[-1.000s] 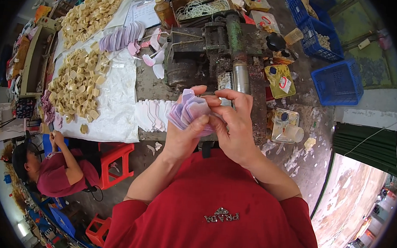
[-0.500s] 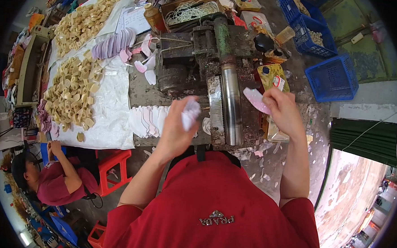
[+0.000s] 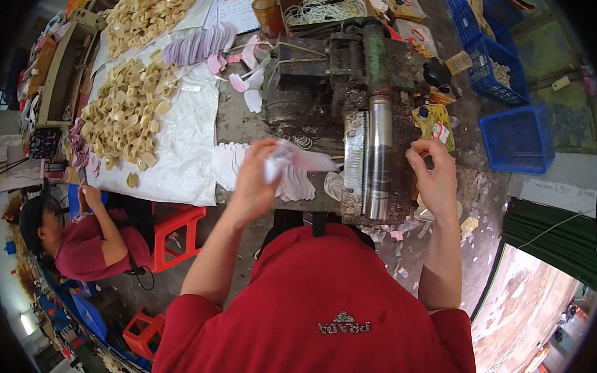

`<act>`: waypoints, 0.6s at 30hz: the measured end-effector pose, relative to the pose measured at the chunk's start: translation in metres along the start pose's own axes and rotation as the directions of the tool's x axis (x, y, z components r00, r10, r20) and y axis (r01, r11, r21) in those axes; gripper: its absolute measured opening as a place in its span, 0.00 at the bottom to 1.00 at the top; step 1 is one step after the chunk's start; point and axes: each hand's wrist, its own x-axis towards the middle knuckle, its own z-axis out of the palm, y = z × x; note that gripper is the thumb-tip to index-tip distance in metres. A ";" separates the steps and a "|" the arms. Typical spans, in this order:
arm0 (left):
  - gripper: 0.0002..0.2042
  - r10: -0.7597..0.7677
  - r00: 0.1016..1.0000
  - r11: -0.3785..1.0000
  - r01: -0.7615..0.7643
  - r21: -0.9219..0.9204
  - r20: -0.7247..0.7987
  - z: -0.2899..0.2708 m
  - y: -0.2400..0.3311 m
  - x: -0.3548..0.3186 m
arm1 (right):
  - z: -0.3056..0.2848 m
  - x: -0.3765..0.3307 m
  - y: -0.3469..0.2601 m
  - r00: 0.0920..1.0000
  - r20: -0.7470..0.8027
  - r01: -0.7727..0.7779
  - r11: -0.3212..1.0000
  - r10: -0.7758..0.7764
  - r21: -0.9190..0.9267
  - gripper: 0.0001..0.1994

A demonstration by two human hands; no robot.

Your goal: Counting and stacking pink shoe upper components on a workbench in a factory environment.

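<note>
My left hand [image 3: 251, 187] is closed round a small stack of white and pink curved, flat pieces [image 3: 303, 158], blurred by motion. One piece sticks out to the right, toward the machine. Below them, overlapping white pieces [image 3: 294, 185] lie in a row on the table edge. My right hand [image 3: 438, 180] hovers right of the machine's shiny metal roller [image 3: 380, 140], thumb and forefinger curved with a gap between them. Nothing shows in its fingers. Left of the roller runs a ridged metal strip [image 3: 354, 162].
The dark machine body [image 3: 304, 79] fills the table's middle. Heaps of beige pieces [image 3: 123, 110] and fanned lilac pieces [image 3: 198, 44] lie on white sheeting. At right are a yellow container [image 3: 439, 123] and a blue crate [image 3: 517, 138]. Someone sits near a red stool [image 3: 177, 237].
The pink speckled piece has left my right hand, which is now bare. A pinkish piece now sticks out from my left hand's stack. The view has shifted slightly.
</note>
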 end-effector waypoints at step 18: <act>0.25 -0.199 0.978 0.527 0.155 -0.835 0.056 -0.019 0.024 -0.005 | 0.034 -0.009 -0.086 0.922 0.011 0.379 0.911 -0.386 0.164 0.07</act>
